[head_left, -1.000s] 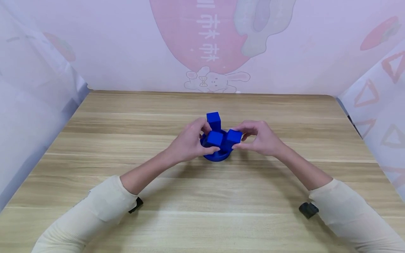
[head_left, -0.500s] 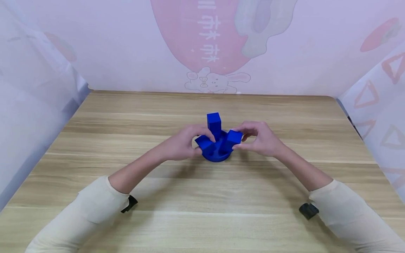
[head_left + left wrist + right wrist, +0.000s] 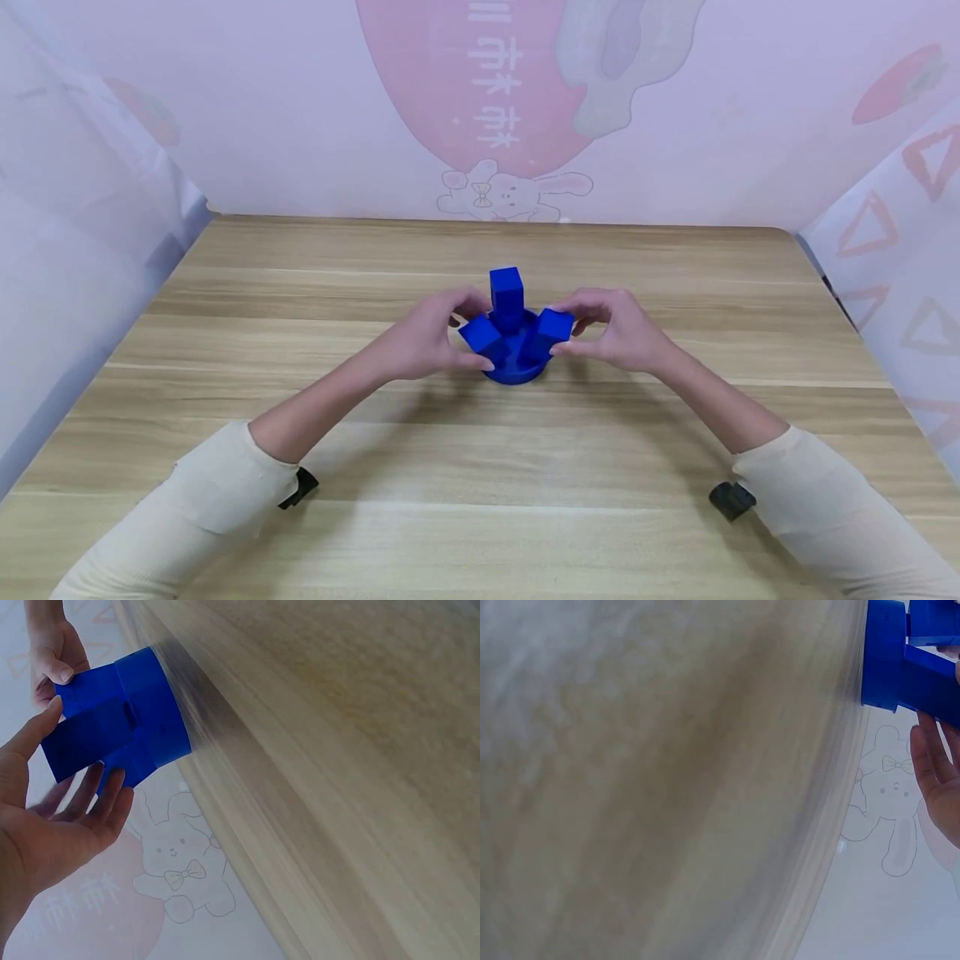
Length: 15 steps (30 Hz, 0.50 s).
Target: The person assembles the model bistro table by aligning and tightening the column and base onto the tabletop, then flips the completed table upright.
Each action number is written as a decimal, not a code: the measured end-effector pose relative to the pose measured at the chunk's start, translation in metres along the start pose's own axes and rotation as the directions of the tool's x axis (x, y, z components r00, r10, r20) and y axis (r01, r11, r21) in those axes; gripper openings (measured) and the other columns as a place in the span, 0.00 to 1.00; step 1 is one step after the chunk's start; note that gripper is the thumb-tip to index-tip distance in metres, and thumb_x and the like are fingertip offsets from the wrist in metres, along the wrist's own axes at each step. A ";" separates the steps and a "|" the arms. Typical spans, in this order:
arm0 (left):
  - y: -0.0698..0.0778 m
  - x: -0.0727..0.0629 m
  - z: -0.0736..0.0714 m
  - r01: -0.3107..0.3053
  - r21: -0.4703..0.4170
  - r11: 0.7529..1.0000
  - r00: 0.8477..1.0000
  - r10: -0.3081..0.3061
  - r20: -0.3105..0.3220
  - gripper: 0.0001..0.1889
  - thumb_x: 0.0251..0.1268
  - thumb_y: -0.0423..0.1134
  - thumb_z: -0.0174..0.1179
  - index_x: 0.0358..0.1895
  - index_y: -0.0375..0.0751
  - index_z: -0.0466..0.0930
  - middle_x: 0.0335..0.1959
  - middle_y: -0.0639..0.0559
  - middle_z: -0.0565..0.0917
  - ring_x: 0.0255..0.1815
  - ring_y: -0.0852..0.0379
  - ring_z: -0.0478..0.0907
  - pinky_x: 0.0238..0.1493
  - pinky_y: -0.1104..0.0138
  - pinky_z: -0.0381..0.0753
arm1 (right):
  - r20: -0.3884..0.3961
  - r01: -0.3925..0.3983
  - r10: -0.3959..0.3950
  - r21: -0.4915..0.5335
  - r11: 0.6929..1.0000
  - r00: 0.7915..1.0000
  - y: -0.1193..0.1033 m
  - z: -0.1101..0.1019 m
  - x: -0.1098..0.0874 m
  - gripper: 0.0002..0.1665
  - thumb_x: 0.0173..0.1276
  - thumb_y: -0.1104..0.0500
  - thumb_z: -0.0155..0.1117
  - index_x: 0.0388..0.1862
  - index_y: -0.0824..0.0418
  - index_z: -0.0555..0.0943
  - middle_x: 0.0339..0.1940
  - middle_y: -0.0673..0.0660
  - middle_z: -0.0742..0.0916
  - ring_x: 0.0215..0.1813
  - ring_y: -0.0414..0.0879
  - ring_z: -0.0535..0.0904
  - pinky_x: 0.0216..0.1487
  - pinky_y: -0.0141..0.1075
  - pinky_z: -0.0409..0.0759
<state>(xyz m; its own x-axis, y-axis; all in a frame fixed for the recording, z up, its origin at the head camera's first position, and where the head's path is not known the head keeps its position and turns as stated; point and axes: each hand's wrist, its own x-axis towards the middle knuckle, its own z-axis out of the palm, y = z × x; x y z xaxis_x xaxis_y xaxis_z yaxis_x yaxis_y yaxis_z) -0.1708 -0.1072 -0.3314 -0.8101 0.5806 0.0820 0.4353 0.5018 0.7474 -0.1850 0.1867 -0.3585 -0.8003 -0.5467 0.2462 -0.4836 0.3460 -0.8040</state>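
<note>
In the head view, a round blue base [image 3: 514,374] stands on the table with three square-ended blue blocks in it. The left block [image 3: 482,335] leans outward to the left, and my left hand [image 3: 431,337] grips it between thumb and fingers. Tilted outward to the right is the right block [image 3: 557,324], pinched by my right hand [image 3: 618,332]. Upright at the rear stands the back block [image 3: 507,288], untouched by either hand. The left wrist view shows the thumb on one side of the left block [image 3: 86,742], fingers on the other. Most of the right hand [image 3: 941,780] is cut off in its wrist view.
The wood-grain table [image 3: 480,517] extends around the base. A pale printed backdrop [image 3: 300,108] rises along its far edge, with similar sheets at both sides. A black device [image 3: 731,500] sits by the right sleeve, another black device [image 3: 298,488] by the left.
The left block has gone from near the middle to a leftward, outward lean. My left hand has shifted left and changed its hold on it. The right hand stays at its block.
</note>
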 end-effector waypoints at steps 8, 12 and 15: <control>-0.004 0.001 -0.001 0.004 -0.032 0.999 1.000 -0.004 -0.017 0.18 0.55 0.28 0.76 0.48 0.29 0.82 0.45 0.42 0.87 0.51 0.43 0.82 0.57 0.47 0.82 | -0.002 -0.014 0.014 0.003 1.000 1.000 0.001 0.000 0.000 0.25 0.54 0.70 0.82 0.53 0.69 0.87 0.43 0.59 0.90 0.40 0.49 0.84 0.46 0.48 0.88; -0.008 0.002 -0.006 -0.029 -0.032 0.999 0.999 0.030 0.044 0.20 0.60 0.26 0.72 0.55 0.28 0.82 0.52 0.40 0.87 0.52 0.42 0.81 0.58 0.47 0.81 | -0.003 -0.019 0.019 0.008 1.000 1.000 -0.001 0.000 0.000 0.25 0.54 0.70 0.82 0.53 0.69 0.87 0.43 0.59 0.90 0.40 0.49 0.84 0.46 0.50 0.88; -0.010 0.002 -0.011 -0.033 -0.040 0.999 0.996 0.036 0.085 0.22 0.63 0.24 0.70 0.61 0.29 0.81 0.56 0.39 0.86 0.54 0.42 0.81 0.58 0.48 0.81 | -0.004 -0.015 0.015 0.013 1.000 1.000 -0.001 0.000 0.000 0.25 0.54 0.71 0.82 0.53 0.70 0.87 0.43 0.60 0.90 0.40 0.49 0.84 0.46 0.51 0.88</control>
<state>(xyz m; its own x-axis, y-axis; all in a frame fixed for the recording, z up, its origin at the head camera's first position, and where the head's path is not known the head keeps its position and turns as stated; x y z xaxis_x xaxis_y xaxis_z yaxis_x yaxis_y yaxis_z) -0.1812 -0.1178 -0.3315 -0.7577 0.6504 0.0529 0.4457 0.4566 0.7700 -0.1839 0.1860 -0.3576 -0.8087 -0.5388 0.2361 -0.4670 0.3441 -0.8145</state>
